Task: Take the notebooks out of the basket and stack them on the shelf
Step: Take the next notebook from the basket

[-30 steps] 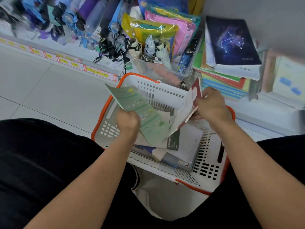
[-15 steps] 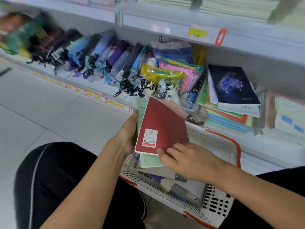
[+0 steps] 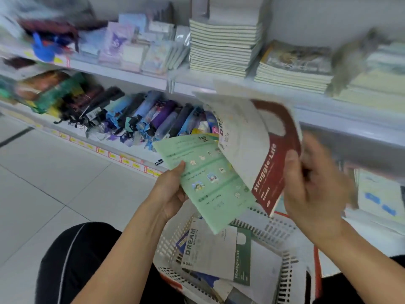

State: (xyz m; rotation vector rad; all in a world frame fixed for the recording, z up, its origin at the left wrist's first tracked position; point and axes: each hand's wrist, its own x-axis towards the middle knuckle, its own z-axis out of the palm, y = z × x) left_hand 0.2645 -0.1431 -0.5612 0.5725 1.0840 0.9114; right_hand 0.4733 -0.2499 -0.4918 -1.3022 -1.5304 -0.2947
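Notebooks remain in the basket [image 3: 285,273] below while my left hand [image 3: 169,189] grips a green notebook [image 3: 210,181] and my right hand [image 3: 311,189] pinches a red one [image 3: 274,172], neither shelved yet.

Your left hand [image 3: 169,189] is raised in front of you, forearm bare and running up from the lower left. Thumb lies on top of the green notebook [image 3: 208,181], tip near its left edge; the other fingers curl underneath and are hidden. Your right hand [image 3: 311,187] is up at about the same height, forearm bare and coming in from the lower right. Thumb presses the cover of the red notebook [image 3: 271,163] at its right edge; the fingers are behind it, motion-blurred, so how they lie cannot be told. Your hands are apart. Both knees, in dark trousers, show below.
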